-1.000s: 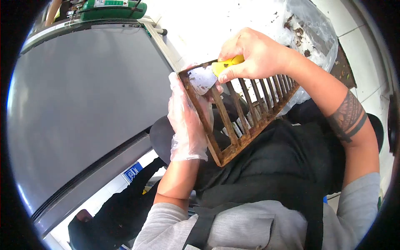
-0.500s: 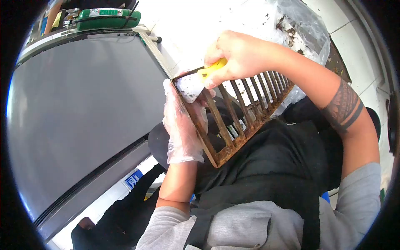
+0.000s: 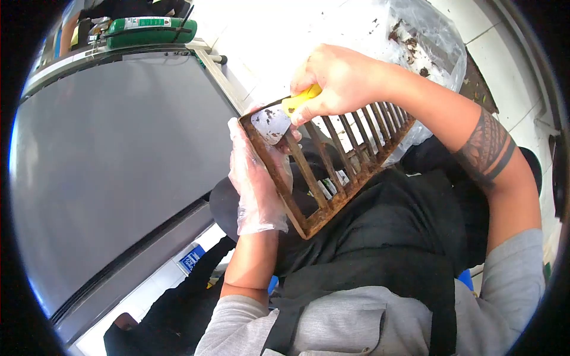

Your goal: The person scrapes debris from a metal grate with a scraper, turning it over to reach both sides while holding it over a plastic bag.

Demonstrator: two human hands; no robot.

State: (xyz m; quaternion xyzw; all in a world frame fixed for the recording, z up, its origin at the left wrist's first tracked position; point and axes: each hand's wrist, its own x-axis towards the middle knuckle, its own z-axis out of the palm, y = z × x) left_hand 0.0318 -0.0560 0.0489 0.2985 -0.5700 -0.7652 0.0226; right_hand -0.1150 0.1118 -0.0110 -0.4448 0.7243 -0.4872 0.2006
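A rusty metal grate (image 3: pixel 311 172) with parallel bars lies tilted over my lap. My left hand (image 3: pixel 255 178), in a clear plastic glove, grips the grate's left end from outside, its fingers partly hidden behind the frame. In my right hand (image 3: pixel 332 83) is a scraper (image 3: pixel 271 123) with a yellow handle and a pale, flat blade. Dark flecks dot the blade, which lies against the grate's upper left corner. The fingers are closed around the yellow handle.
A large grey panel (image 3: pixel 119 166) fills the left side. Beyond it lies a green cylinder (image 3: pixel 151 31). Clear plastic sheeting (image 3: pixel 442 44) with dark debris covers part of the tiled floor. A blue box (image 3: pixel 191 257) sits low at left.
The scraper blade has shifted slightly and turned flatter toward the camera at the grate's corner. My left hand and the grate's left end have moved a little left.
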